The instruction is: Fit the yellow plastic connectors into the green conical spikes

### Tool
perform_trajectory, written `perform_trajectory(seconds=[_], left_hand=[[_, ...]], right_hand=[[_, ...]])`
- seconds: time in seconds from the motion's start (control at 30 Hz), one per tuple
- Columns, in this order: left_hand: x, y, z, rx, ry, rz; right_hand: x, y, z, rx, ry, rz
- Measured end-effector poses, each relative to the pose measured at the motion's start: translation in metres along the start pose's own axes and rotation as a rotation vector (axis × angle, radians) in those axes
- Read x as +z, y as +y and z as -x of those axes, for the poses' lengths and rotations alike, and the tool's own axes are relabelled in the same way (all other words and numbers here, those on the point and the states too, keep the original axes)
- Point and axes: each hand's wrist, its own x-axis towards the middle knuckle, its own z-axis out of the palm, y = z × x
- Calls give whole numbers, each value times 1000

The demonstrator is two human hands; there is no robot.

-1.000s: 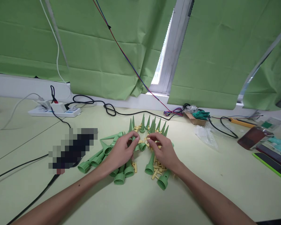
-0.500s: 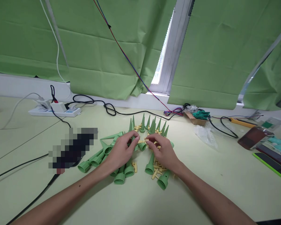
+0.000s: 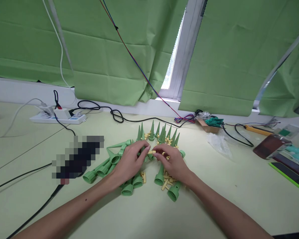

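My left hand (image 3: 132, 159) is closed in a pinch, its fingertips meeting the left end of a small yellow plastic piece (image 3: 151, 152). From the other side, the thumb and fingers of my right hand (image 3: 173, 161) close on the right end of this piece. Its full shape is partly hidden by the fingers. Green hollow plastic spikes with wide cup ends lie around both hands, such as a green spike (image 3: 159, 178) by my right wrist. Loose yellow T-shaped pieces (image 3: 165, 183) lie under and beside my right hand. Several upright green spikes (image 3: 152, 131) stand behind.
A white power strip (image 3: 58, 119) and a black cable (image 3: 139, 120) run along the back. At left lies a pixelated dark object (image 3: 79, 157). On the right are a cardboard box (image 3: 208, 126), a clear plastic bag (image 3: 219, 144) and a green-edged phone (image 3: 291, 177).
Both hands have shifted very slightly, and the right fingertips are a little further left. More of the yellow piece shows between them. The surrounding spikes have not visibly moved.
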Motion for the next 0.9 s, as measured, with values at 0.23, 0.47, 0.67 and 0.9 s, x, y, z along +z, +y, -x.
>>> perform_trajectory(seconds=[0.23, 0.47, 0.67, 0.9], left_hand=[[2, 0, -1, 26, 9, -13], [3, 1, 1, 56, 3, -38], [4, 0, 3, 86, 13, -56], [5, 0, 3, 83, 14, -53]], right_hand=[[1, 1, -1, -12, -16, 9], [0, -2, -1, -18, -43, 26], [2, 0, 0, 4, -49, 7], [3, 1, 1, 37, -51, -25]])
